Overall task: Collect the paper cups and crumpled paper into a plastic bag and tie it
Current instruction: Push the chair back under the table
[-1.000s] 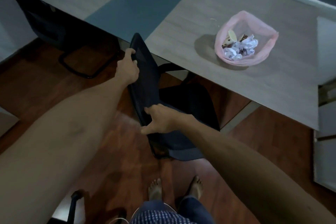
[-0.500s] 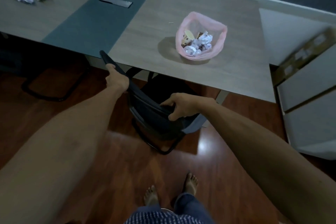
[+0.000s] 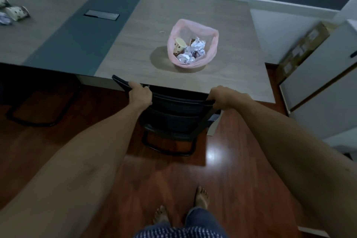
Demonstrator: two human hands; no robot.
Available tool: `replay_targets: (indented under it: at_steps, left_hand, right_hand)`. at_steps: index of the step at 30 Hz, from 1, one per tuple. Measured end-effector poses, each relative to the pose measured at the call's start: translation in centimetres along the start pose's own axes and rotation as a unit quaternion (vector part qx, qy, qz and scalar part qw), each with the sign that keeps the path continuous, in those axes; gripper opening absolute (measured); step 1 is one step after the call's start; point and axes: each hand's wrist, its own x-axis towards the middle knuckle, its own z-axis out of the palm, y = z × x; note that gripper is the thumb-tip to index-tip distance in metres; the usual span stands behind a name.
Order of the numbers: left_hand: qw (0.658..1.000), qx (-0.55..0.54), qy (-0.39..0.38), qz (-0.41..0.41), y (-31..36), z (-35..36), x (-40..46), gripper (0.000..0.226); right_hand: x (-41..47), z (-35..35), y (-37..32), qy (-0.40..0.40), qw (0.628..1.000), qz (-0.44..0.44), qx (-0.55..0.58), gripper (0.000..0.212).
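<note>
The table (image 3: 193,15) fills the far half of the view, and a black chair (image 3: 173,116) stands at its near edge, partly tucked under it. The left hand (image 3: 140,95) grips the left end of the chair back, and the right hand (image 3: 225,97) grips the right end; the fingers of both curl over the top rail. The pink bag (image 3: 193,44) sits open on the table, just beyond the chair, with one cup (image 3: 178,47) and crumpled paper (image 3: 193,50) inside. Two more cups (image 3: 16,12) and one paper ball (image 3: 4,19) lie at the far left of the table, well apart from the bag.

If the chair is pushed too hard, it could knock the table and the light bag could tip, so that its content spills. The left cups could also be forgotten, because they lie at the border of the view.

Half a second earlier the chair stood turned at an angle, and the right hand held its near side; now the chair back is parallel to the table edge and the hands are at its two ends. The view has also swung left, so the bag appears nearer the centre.
</note>
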Motion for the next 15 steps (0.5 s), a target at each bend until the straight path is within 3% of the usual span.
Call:
replay_targets:
  at_steps: [3, 8, 11, 15]
  left_hand:
    - [1.0, -0.001, -0.013, 0.012, 0.7, 1.6, -0.1, 0.057]
    - [1.0, -0.003, -0.021, 0.013, 2.2, 3.7, 0.3, 0.05]
    - [0.999, -0.026, -0.02, 0.018, 2.7, 4.8, 0.7, 0.035]
    - [0.998, -0.03, -0.031, 0.034, 2.5, 4.9, 0.8, 0.026]
  right_hand:
    - [0.2, 0.2, 1.9, 0.014, 0.999, 0.035, -0.01, 0.021]
    - [0.7, 0.6, 4.3, 0.036, 0.997, 0.072, -0.02, 0.02]
    - [1.1, 0.6, 5.0, 0.039, 0.995, 0.089, -0.029, 0.014]
    - [1.6, 0.3, 5.1, 0.032, 0.994, 0.098, -0.023, 0.026]
